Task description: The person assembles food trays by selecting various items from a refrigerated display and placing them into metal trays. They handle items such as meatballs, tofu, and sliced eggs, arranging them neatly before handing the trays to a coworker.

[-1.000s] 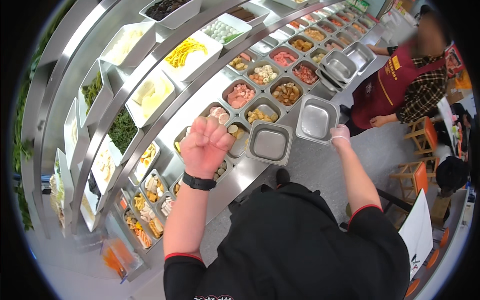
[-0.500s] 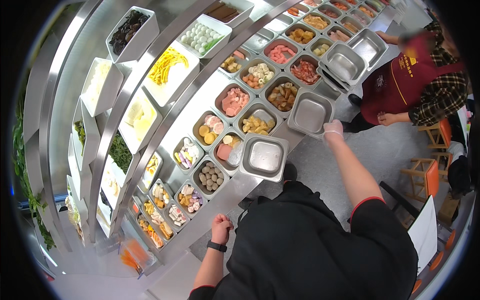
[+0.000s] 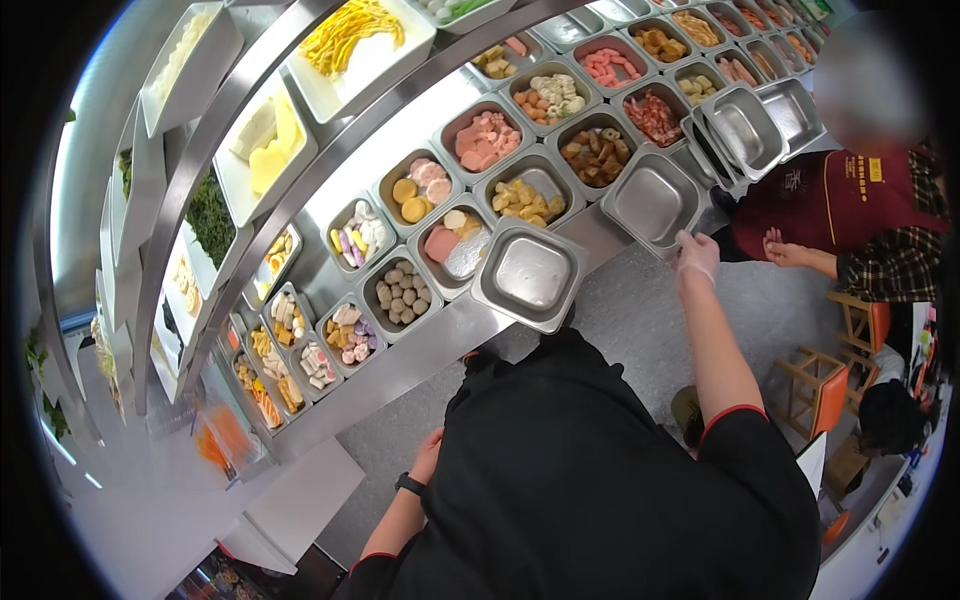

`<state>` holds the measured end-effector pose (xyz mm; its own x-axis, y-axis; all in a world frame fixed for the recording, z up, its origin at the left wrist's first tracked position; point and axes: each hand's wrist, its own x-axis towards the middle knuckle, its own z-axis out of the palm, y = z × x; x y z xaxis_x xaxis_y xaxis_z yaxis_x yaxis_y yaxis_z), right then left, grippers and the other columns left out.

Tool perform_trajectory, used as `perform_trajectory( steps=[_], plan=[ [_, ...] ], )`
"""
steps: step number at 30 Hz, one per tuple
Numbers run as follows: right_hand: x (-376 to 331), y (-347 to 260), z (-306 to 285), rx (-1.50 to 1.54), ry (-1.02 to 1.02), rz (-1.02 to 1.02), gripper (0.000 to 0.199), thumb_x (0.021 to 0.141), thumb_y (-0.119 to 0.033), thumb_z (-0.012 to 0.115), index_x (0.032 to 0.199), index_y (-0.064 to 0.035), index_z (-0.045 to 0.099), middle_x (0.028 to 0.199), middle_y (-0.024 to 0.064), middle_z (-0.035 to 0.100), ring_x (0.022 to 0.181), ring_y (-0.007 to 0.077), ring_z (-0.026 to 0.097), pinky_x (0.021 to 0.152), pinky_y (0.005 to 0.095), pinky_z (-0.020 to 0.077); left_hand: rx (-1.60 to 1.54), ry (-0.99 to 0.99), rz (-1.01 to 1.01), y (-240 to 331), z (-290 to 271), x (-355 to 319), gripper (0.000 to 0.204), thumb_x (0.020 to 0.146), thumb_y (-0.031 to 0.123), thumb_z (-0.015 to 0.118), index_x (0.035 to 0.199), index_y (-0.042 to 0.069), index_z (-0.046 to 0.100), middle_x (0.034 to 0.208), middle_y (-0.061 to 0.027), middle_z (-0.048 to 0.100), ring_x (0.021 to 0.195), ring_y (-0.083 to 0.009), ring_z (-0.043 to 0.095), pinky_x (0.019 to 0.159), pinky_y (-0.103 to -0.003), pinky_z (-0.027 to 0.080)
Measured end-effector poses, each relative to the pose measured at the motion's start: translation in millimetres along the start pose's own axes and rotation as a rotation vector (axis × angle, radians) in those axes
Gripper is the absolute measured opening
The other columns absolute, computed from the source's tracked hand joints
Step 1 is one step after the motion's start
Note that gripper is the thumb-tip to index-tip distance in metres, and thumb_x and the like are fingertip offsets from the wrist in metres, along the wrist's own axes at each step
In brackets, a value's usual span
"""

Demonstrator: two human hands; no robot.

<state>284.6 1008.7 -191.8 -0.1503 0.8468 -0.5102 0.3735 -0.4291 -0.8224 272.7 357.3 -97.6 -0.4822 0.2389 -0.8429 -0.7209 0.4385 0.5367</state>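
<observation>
My right hand, in a clear glove, pinches the near corner of an empty metal pan. The pan sits at the counter's front edge, beside a pan of brown chunks. Left of it, another empty metal pan juts over the counter edge. It partly covers a pan of pink slices and yellow pieces. My left hand hangs low by my body, a dark watch on its wrist. My black top hides part of its fingers, and nothing shows in it.
Several food-filled metal pans line the counter. Above the far side are tilted white trays and curved metal rails. At the right stands a person in a maroon apron, near stacked empty pans. Orange stools stand behind.
My view has shifted, so the counter appears lower left. My left hand has come in closer to my body. My right hand stays at the same pan's corner.
</observation>
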Motion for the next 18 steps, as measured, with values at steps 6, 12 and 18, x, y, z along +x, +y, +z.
perform_trajectory(
  steps=[6,12,18],
  plan=[
    [-104.7,54.8,3.3,-0.070,-0.166,-0.139,0.045,0.093,-0.023,0.080,0.126,-0.0019,0.059,0.094,0.0059,0.065,0.076,0.0194,0.064,0.071,0.0366,0.0555,-0.088,-0.103,0.032,-65.1,-52.7,19.7,0.031,0.110,0.018,0.059,0.136,0.002,0.065,0.129,-0.0048,0.071,0.117,-0.0125,0.064,0.101,-0.030,0.053],
    [-180.3,58.2,94.7,-0.511,-0.400,0.102,0.049,0.092,-0.044,0.077,0.104,0.0030,0.069,0.093,0.0149,0.073,0.082,0.0234,0.067,0.077,0.0411,0.0556,-0.028,-0.267,0.156,-78.2,-129.8,80.5,0.036,0.109,0.018,0.062,0.142,0.002,0.061,0.132,-0.0046,0.070,0.116,-0.0128,0.064,0.101,-0.030,0.053],
    [-228.6,24.1,111.0,-0.526,-0.299,-0.119,0.036,0.094,-0.032,0.076,0.097,0.0035,0.070,0.084,0.0148,0.070,0.077,0.0205,0.060,0.074,0.0419,0.0523,0.206,-0.216,0.182,39.6,-134.9,93.2,0.030,0.107,0.021,0.067,0.128,-0.001,0.069,0.115,-0.0045,0.074,0.104,-0.0123,0.068,0.093,-0.030,0.055]
  ],
)
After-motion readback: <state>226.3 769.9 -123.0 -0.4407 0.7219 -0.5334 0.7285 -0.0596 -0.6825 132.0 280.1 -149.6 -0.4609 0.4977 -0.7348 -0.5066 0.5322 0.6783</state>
